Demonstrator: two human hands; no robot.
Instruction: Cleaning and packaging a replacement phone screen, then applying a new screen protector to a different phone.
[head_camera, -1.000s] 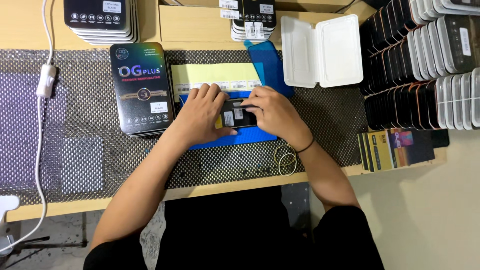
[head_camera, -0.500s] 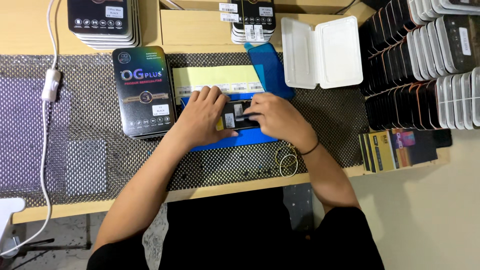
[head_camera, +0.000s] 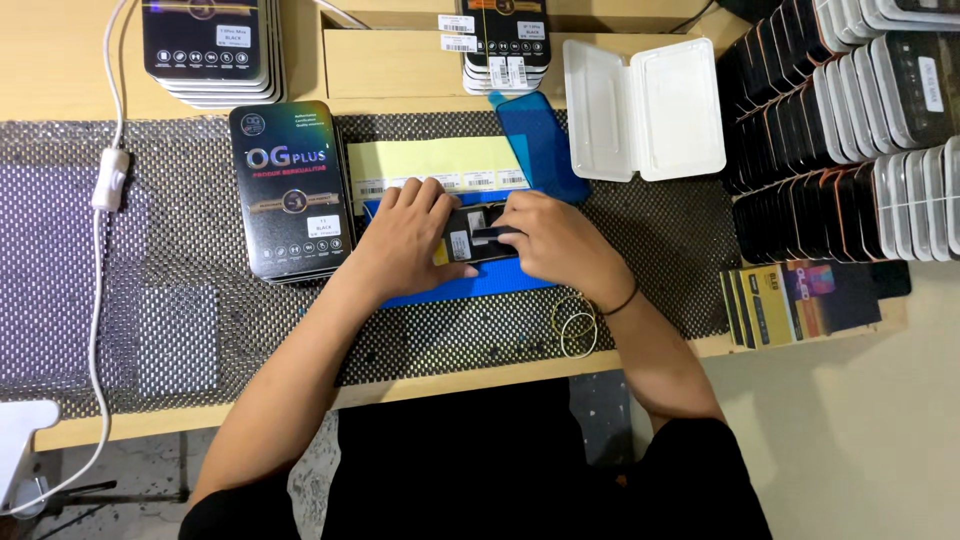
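On blue mat (head_camera: 480, 285): left hand (head_camera: 405, 235), right hand (head_camera: 555, 240) gripping black phone (head_camera: 478, 240).

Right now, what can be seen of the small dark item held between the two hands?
The small dark item is flat and rectangular, black, with pale label patches on its upper face. It lies over the blue mat at the middle of the bench. The left hand covers its left end with fingers spread; the right hand pinches its right end. Both hands hide much of it, so its material and full outline cannot be told.
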